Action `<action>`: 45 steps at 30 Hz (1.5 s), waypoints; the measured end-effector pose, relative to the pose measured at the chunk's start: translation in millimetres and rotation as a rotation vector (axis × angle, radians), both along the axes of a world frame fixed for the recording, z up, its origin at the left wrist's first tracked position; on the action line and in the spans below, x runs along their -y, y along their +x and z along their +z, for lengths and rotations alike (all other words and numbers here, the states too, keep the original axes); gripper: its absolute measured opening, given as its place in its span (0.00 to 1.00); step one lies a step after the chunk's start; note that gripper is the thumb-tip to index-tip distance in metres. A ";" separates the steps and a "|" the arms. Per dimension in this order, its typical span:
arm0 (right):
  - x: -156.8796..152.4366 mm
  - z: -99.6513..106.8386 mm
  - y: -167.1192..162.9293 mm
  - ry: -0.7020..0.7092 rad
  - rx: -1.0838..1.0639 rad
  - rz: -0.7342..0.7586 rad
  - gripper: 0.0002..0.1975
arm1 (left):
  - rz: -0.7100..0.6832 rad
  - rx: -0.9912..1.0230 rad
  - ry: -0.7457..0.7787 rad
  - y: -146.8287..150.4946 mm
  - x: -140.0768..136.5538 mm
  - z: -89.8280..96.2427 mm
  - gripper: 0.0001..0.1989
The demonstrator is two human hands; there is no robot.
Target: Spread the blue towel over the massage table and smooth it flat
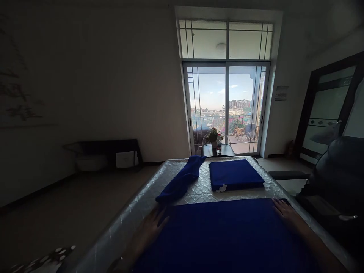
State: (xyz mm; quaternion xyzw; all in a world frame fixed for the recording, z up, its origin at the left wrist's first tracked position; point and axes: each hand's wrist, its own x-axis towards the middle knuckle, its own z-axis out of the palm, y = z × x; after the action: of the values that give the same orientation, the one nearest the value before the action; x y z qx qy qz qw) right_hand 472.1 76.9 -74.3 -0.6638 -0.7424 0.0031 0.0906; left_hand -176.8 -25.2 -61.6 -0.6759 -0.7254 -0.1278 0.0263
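A dark blue cloth [227, 235] lies spread over the near part of a mattress [196, 195] with a shiny quilted cover. My left hand [152, 225] is at the cloth's far left corner, thumb apart from the fingers, dim and slightly blurred. On the far right corner my right hand [284, 209] rests flat with its fingers stretched out. Beyond the spread cloth sits a neatly folded blue cloth [236, 173] with white tags at its front edge. To its left lies a crumpled blue cloth [182, 180].
A small dark table [209, 151] with a potted plant [213, 137] and a bottle [218, 143] stands past the mattress, before glass sliding doors [227, 106]. A dark armchair [338, 182] is close on the right. A low black rack [108, 146] stands against the left wall.
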 end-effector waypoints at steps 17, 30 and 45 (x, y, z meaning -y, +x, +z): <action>0.2 7.0 -7.5 0.030 -0.029 0.045 0.33 | 0.041 -0.018 -0.023 10.3 15.3 18.8 0.32; 78.2 51.7 -148.7 -0.052 -0.263 0.428 0.32 | -0.167 0.052 -0.080 77.2 30.7 44.1 0.34; 77.0 58.5 -181.6 -0.116 -0.187 0.444 0.32 | -0.243 0.130 -0.139 86.0 36.1 36.4 0.36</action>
State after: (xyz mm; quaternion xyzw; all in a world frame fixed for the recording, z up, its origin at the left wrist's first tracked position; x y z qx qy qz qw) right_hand 290.6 -0.1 -15.8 -0.4851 -0.8571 0.1268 0.1178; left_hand -90.8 -61.3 -25.2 -0.7493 -0.6454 -0.1231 -0.0833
